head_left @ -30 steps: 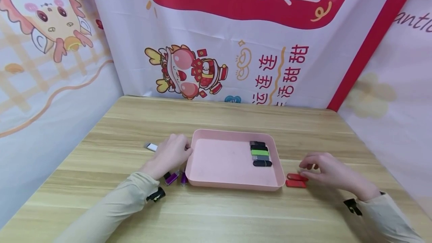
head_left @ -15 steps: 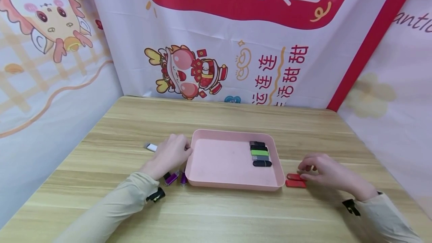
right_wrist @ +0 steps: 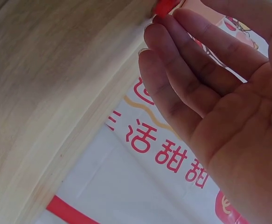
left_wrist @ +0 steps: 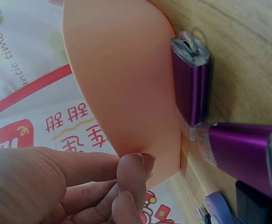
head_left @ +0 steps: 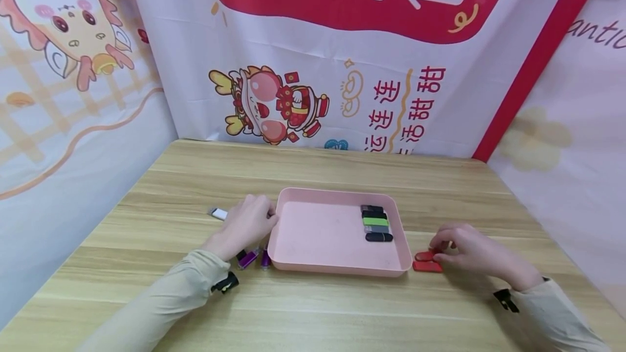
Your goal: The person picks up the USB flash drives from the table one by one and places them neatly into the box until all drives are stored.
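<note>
The pink tray (head_left: pixel 313 232) lies on the table. My left hand (head_left: pixel 246 224) pinches its left wall at the rim, thumb and forefinger meeting there in the left wrist view. Inside, along the tray's right side, several USB sticks lie in a column, among them a green one (head_left: pixel 375 221) and a black one (head_left: pixel 379 237). Outside to the right are two red USB sticks, the nearer one (head_left: pixel 427 266) flat on the table. My right hand (head_left: pixel 464 246) pinches the farther red USB stick (head_left: pixel 424 256) by its right end; in the right wrist view only a bit of red shows at the fingertips.
Left of the tray lie two purple USB sticks (left_wrist: pixel 191 84) (left_wrist: pixel 243 154), a black one (left_wrist: pixel 257 203) and a blue-grey one (left_wrist: pixel 218 206). A white USB stick (head_left: pixel 219 213) pokes out beyond the left hand. Printed cloths (head_left: pixel 293 69) enclose the wooden table (head_left: pixel 332 314).
My right hand has shifted slightly left, and the farther red USB stick has moved a little left and turned with it. The left hand has kept its grip on the tray.
</note>
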Demonstrator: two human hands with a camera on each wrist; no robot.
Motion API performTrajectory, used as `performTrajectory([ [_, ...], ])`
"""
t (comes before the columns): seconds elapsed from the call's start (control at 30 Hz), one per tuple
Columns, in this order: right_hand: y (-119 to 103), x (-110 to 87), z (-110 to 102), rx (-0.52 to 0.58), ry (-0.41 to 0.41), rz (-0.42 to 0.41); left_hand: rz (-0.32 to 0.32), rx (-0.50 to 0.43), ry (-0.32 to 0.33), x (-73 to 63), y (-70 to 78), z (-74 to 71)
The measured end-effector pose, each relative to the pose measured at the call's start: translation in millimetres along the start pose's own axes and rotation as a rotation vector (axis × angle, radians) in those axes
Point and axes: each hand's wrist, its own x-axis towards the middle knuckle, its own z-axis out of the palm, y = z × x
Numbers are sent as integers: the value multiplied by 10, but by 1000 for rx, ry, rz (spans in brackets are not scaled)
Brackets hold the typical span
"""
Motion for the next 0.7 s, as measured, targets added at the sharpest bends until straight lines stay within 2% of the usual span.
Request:
performTrajectory([
  [0.2, 6, 11, 4, -4, -20, 11, 6, 3, 9, 8, -1, 0],
  [0.43, 21, 25, 20, 24, -32, -18, 4, 7, 4, 2, 3, 2],
  [0.7, 20, 76, 5, 49, -61, 8, -8, -7, -9, -8, 4, -1],
])
